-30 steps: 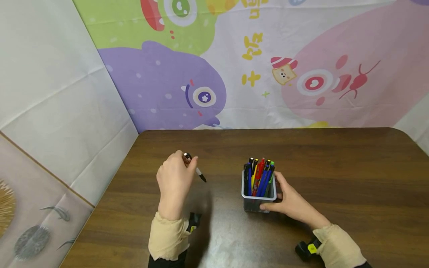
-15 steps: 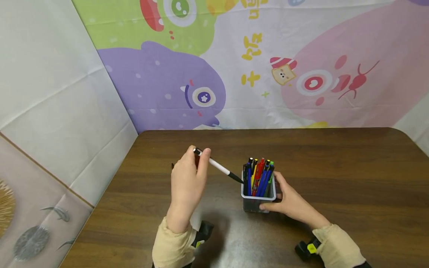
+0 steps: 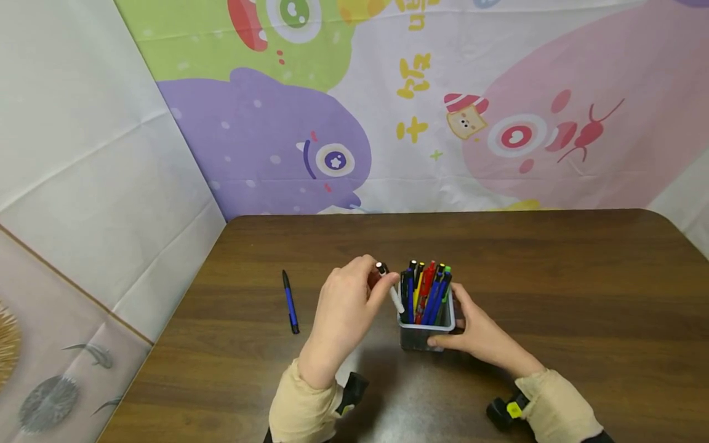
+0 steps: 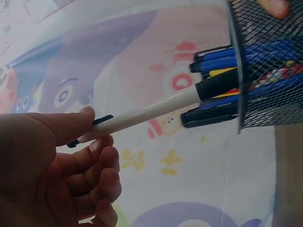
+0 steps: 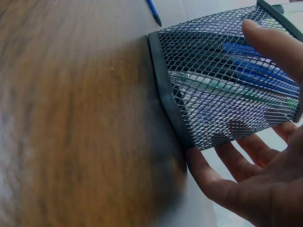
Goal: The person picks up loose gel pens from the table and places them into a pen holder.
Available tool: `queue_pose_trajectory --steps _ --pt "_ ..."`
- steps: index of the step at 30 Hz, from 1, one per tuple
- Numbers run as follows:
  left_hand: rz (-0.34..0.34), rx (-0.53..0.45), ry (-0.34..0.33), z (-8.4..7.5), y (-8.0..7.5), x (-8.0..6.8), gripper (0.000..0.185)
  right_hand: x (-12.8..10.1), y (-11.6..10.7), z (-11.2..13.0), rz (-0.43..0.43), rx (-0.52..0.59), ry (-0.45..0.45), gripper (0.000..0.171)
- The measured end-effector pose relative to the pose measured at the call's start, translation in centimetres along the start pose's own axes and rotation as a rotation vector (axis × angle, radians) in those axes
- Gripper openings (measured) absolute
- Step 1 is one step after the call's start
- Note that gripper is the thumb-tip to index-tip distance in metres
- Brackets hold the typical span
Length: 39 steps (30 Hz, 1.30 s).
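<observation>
My left hand [image 3: 346,304] pinches a white pen [image 4: 151,109] between thumb and index finger, near its black clip end. The pen slants down at the left side of a black mesh pen holder [image 3: 420,338], and its black grip overlaps the rim in the left wrist view. Its tip is hard to make out among the other pens. Several blue, black, red, yellow and green pens [image 3: 426,292] stand in the holder. My right hand [image 3: 483,335] grips the holder from the right, thumb at the front and fingers round the far side.
A blue pen [image 3: 290,301] with black ends lies on the brown wooden table [image 3: 581,307], left of my left hand. A printed cartoon cloth [image 3: 410,178] hangs behind the table's back edge. Pale fabric [image 3: 111,154] hangs at the left.
My left hand has carried the white pen rightward from over the table to the pen holder, lowering it there. The blue pen has come into full view. My right hand stays on the holder.
</observation>
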State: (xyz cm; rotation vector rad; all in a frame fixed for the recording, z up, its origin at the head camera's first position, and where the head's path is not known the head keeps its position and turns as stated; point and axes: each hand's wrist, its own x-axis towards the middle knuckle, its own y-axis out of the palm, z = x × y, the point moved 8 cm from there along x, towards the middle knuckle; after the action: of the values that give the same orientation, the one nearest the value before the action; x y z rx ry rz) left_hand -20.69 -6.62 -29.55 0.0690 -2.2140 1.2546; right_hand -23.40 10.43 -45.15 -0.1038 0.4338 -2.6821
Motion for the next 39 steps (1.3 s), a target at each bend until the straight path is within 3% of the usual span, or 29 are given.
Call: queue_pose_trajectory --steps 10,21,33,39 --pt "0.188 0.041 0.050 -0.6 3.9 -0.1 0.022 0.0 0.1 0.0 0.011 0.003 0.013 0.092" --pt "0.273 0.038 0.032 -0.4 6.9 -0.2 0.023 0.0 -0.1 0.2 0.000 -0.004 -0.025 0.089" --pt "0.287 0.028 0.000 0.1 7.5 -0.2 0.024 0.1 -0.1 0.1 0.000 -0.001 -0.020 0.089" --pt "0.287 0.002 -0.025 0.6 6.7 -0.2 0.029 0.1 0.0 0.1 -0.001 -0.002 -0.024 0.088"
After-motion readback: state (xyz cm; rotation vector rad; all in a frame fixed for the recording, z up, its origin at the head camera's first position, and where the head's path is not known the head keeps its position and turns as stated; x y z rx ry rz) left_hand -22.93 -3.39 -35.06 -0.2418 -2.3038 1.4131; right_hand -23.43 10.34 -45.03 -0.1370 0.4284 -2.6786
